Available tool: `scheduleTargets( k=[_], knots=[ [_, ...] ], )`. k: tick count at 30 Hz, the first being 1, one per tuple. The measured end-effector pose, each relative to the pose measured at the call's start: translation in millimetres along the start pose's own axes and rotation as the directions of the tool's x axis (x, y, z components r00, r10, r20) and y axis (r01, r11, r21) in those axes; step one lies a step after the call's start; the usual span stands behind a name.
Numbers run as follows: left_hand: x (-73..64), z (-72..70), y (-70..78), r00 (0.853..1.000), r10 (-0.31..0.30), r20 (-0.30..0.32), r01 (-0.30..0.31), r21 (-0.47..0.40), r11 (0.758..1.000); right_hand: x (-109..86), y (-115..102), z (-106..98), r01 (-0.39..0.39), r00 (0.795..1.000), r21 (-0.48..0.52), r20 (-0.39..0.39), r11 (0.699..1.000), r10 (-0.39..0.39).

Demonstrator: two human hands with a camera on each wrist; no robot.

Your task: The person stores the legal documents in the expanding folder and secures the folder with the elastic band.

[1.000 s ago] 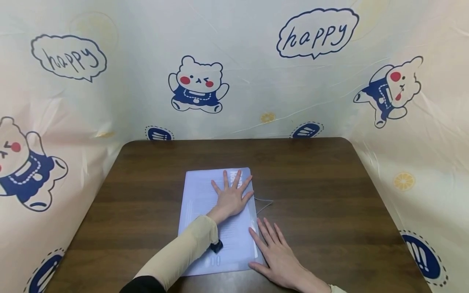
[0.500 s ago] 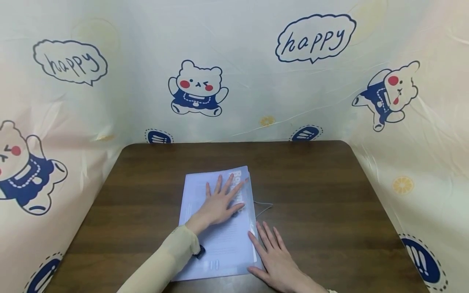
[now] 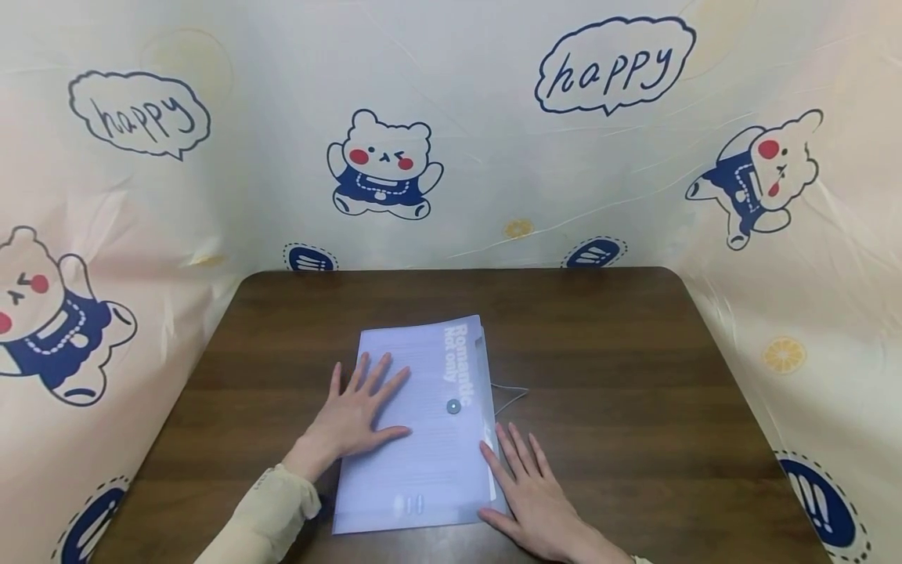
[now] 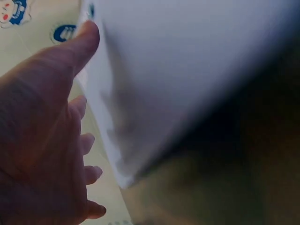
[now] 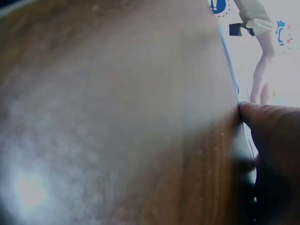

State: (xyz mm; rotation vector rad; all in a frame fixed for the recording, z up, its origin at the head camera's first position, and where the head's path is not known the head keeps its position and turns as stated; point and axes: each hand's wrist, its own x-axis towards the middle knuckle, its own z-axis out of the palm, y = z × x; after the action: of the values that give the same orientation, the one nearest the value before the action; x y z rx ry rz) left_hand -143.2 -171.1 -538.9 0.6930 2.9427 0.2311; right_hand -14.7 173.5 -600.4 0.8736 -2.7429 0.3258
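A pale violet plastic document folder (image 3: 416,470) lies on the table, with white lettering and a small round grey button (image 3: 454,406) near its right side. My left hand (image 3: 355,411) is spread over the folder's left part, fingers straight and apart. In the left wrist view the left thumb (image 4: 86,42) reaches along the folder's pale surface (image 4: 178,61). My right hand (image 3: 539,501) lies at the folder's lower right edge, its thumb and index finger at that edge and its fingers straight. In the right wrist view the right thumb (image 5: 262,115) touches the folder's edge.
A thin grey string loop (image 3: 517,394) sticks out from the folder's right side onto the dark wooden table (image 3: 620,376). Pale curtains (image 3: 479,157) with bear drawings and "happy" lettering stand behind and on both sides of the table.
My left hand has slid from the folder's upper right toward its left side, uncovering the lettering and the button. The right hand has stayed in place at the lower right edge.
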Motion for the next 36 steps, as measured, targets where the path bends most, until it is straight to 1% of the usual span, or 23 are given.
scheduleTargets(
  k=[2, 5, 11, 14, 16, 19, 22, 26, 29, 31, 33, 36],
  knots=[
    [-5.9, -0.4, -7.2, 1.0, -0.018, -0.004, 0.018, 0.018, 1.0, 1.1, -0.9, -1.8, 0.004, 1.0, -0.011, -0.005, 1.0, -0.004],
    [-10.2, -0.4, -13.8, 1.0, -0.031, 0.004, 0.031, 0.031, 0.999, 2.6, -2.6, -5.0, -0.001, 1.0, -0.029, -0.005, 1.0, 0.001],
    [-11.0, 2.7, -18.2, 0.997, -0.062, 0.048, 0.062, -0.003, 0.998, 4.8, -3.8, -6.6, -0.021, 0.999, -0.003, 0.037, 1.0, 0.021],
    [-9.8, 4.9, -19.2, 0.996, -0.064, 0.058, 0.065, -0.011, 0.998, 5.8, -3.7, -9.8, -0.027, 0.999, 0.035, 0.04, 0.999, 0.026],
    [-8.7, 6.5, -19.7, 0.997, -0.06, 0.058, 0.061, -0.013, 0.998, 7.4, -3.0, -14.2, -0.031, 0.999, 0.055, 0.023, 0.998, 0.03],
    [-8.3, 8.1, -20.6, 0.997, -0.056, 0.056, 0.057, -0.013, 0.998, 10.1, 2.7, -14.5, -0.037, 0.999, 0.089, -0.001, 0.995, 0.037],
    [-9.3, 8.6, -21.2, 0.996, -0.06, 0.063, 0.061, -0.014, 0.998, 14.5, 9.9, -15.4, -0.065, 0.998, 0.099, -0.016, 0.993, 0.067],
    [-10.3, 7.7, -20.9, 0.996, -0.06, 0.07, 0.062, -0.026, 0.998, 22.0, 22.5, -19.8, -0.143, 0.989, 0.128, -0.025, 0.981, 0.147],
    [-10.8, 7.1, -20.9, 0.997, -0.057, 0.06, 0.06, -0.036, 0.998, 30.5, 34.1, -22.7, -0.204, 0.977, 0.157, -0.02, 0.966, 0.21],
    [-11.3, 6.7, -21.2, 0.997, -0.054, 0.051, 0.056, -0.038, 0.998, 36.8, 41.6, -24.5, -0.23, 0.972, 0.16, -0.015, 0.96, 0.235],
    [-12.3, 6.6, -21.9, 0.998, -0.048, 0.042, 0.05, -0.04, 0.998, 41.6, 48.4, -24.8, -0.234, 0.97, 0.176, -0.021, 0.956, 0.241],
    [-13.9, 7.4, -22.4, 0.999, -0.042, 0.034, 0.043, -0.045, 0.998, 47.8, 56.6, -23.8, -0.21, 0.971, 0.225, -0.064, 0.952, 0.229]
  ],
)
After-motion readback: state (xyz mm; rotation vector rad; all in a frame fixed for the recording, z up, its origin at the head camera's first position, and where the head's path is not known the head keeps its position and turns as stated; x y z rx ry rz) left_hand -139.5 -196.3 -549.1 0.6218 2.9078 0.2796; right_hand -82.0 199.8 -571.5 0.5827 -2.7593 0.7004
